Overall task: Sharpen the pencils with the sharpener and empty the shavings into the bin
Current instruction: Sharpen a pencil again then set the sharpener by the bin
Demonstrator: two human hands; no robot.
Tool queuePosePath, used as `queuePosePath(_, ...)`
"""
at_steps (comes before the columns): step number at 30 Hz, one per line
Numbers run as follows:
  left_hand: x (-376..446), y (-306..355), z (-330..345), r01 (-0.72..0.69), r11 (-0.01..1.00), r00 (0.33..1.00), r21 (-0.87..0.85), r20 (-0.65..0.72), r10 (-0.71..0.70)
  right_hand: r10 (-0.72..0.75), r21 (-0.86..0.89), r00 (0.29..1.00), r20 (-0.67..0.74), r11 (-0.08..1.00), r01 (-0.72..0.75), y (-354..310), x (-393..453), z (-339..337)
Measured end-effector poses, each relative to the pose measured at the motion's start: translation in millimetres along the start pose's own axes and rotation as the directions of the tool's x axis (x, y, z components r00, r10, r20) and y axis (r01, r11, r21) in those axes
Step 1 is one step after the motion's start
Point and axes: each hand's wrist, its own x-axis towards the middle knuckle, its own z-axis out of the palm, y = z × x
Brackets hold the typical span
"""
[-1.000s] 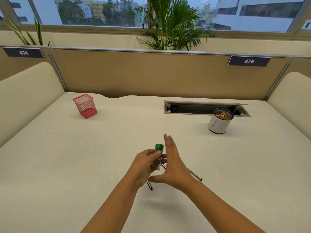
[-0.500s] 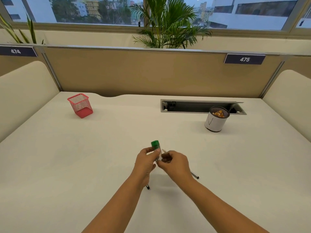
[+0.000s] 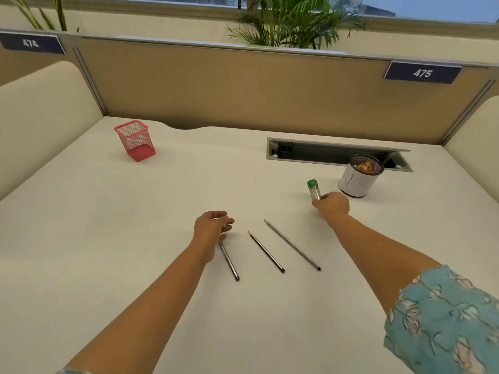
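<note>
My right hand (image 3: pixel 332 205) grips the lower end of the sharpener (image 3: pixel 313 189), a clear tube with a green cap that points up, just left of the white bin (image 3: pixel 355 184). Orange shavings lie in the bin's dark mesh top. Three dark pencils lie on the desk: the left pencil (image 3: pixel 230 261), the middle pencil (image 3: pixel 266 251) and the right pencil (image 3: pixel 293 244). My left hand (image 3: pixel 212 225) hovers with loosely curled fingers over the top end of the left pencil, which it hides; I see no grip on it.
A red mesh pen holder (image 3: pixel 135 140) stands at the back left. An open cable slot (image 3: pixel 332 153) runs behind the bin. Padded dividers close the desk (image 3: pixel 135 217) at the back and both sides.
The sharpener passed from my left hand to my right, which carried it right and away to beside the bin. My left hand dropped over the left pencil. All three pencils now show.
</note>
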Motion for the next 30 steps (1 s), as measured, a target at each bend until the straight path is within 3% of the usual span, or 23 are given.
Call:
queuePosePath(20,5,-4,-4,-0.007,0.997,0.997,-0.075,-0.08,0.001,-0.024,-0.22,0.999,0.045,0.975,0.033,-10,48,14)
queuePosePath(30,-3,-8,0,0.008,0.995,0.996,-0.099,-0.088,-0.017,-0.074,-0.128,0.997,-0.013,0.989,0.072,-3,27,8)
